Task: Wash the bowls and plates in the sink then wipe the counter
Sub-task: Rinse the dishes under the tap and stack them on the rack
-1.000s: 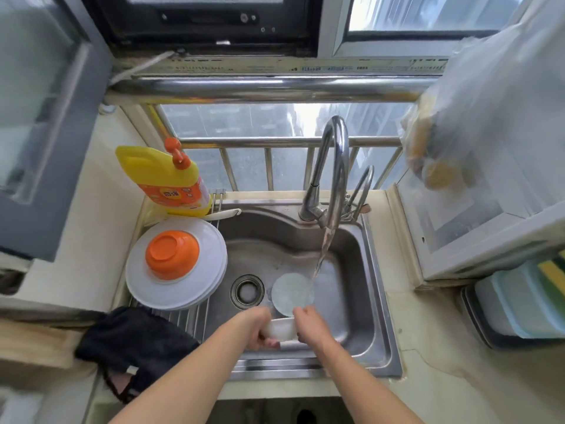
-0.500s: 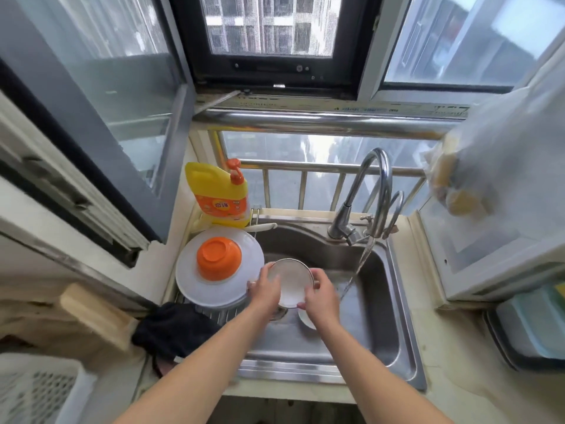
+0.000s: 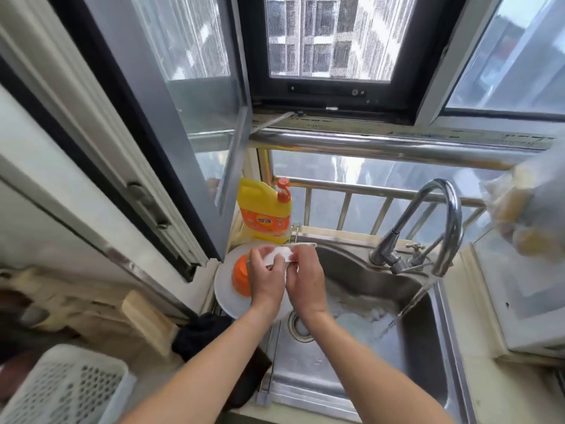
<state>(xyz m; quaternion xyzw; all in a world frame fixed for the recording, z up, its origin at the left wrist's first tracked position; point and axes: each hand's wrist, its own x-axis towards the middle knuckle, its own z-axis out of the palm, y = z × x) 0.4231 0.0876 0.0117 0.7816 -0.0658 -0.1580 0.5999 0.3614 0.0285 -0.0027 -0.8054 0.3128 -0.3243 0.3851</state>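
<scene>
Both hands, left hand (image 3: pixel 266 278) and right hand (image 3: pixel 305 281), grip a rinsed white bowl (image 3: pixel 282 255) above the orange bowl (image 3: pixel 240 278) on the white plate (image 3: pixel 227 296), seemingly stacking it; next calls for a gentle lowering.

Your left hand (image 3: pixel 265 281) and right hand (image 3: pixel 302 283) cover most of the white bowl (image 3: pixel 279 255) they grip, so its inside stays hidden. Your left hand also hides half of the orange bowl (image 3: pixel 240 278). The plate (image 3: pixel 356 324) in the sink (image 3: pixel 428 377) is blurred under running water. The bag (image 3: pixel 529 215) at right is cut off and blurred.
</scene>
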